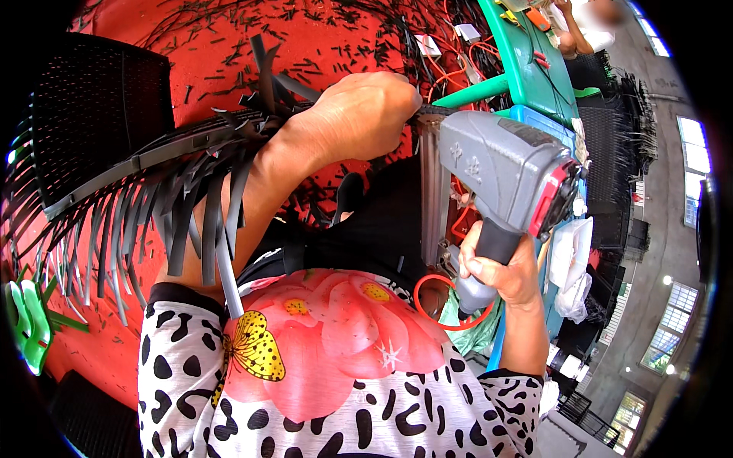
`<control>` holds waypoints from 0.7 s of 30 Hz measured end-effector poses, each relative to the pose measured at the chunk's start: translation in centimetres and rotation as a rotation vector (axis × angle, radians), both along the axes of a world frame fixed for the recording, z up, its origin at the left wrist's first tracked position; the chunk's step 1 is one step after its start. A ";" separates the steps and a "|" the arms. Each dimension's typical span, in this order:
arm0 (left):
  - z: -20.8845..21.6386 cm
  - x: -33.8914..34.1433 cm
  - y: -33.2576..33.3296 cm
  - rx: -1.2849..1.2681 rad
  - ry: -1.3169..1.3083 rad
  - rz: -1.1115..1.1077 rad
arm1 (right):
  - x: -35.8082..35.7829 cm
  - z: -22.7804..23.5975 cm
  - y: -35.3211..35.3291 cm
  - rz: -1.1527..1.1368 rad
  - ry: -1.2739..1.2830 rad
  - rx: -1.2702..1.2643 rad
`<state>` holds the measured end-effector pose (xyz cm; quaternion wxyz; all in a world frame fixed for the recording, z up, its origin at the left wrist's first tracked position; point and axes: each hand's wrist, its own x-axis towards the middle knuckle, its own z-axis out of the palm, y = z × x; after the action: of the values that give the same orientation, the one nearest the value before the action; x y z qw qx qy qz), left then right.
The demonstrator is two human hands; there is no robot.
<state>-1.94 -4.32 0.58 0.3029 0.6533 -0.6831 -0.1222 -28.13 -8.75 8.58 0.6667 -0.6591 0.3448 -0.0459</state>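
My right hand is wrapped round the black grip of a grey pneumatic staple gun. The gun's nose points left, close beside my left hand. That hand is closed in a fist over the end of a dark woven furniture frame, where the fingers hide what lies beneath them. Many loose black and grey plastic strips hang from the frame, some across my left forearm. A dark woven panel stands at the frame's far left. An orange hose loops below the gun.
Strip offcuts litter the red floor. A green bench stands at the far right, with another person beyond it. White plastic containers sit right of my right hand. Green plastic furniture is at the left edge.
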 end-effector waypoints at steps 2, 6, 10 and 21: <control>0.0 -0.2 -0.1 0.026 0.003 0.008 | -0.1 0.0 -0.1 0.003 0.011 -0.018; 0.1 -0.3 -0.4 0.063 0.010 0.025 | 0.0 -0.4 0.1 -0.028 0.007 -0.024; 0.3 0.1 -0.8 0.151 0.007 0.015 | 0.4 -0.5 0.2 -0.008 -0.002 -0.041; -0.2 1.3 1.1 0.021 0.044 -0.011 | -1.6 1.1 -1.0 -0.179 -0.162 -0.147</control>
<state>-0.65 -3.19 0.42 0.3104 0.6498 -0.6785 -0.1453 -29.69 -9.77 9.69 0.6355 -0.6669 0.3431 -0.1836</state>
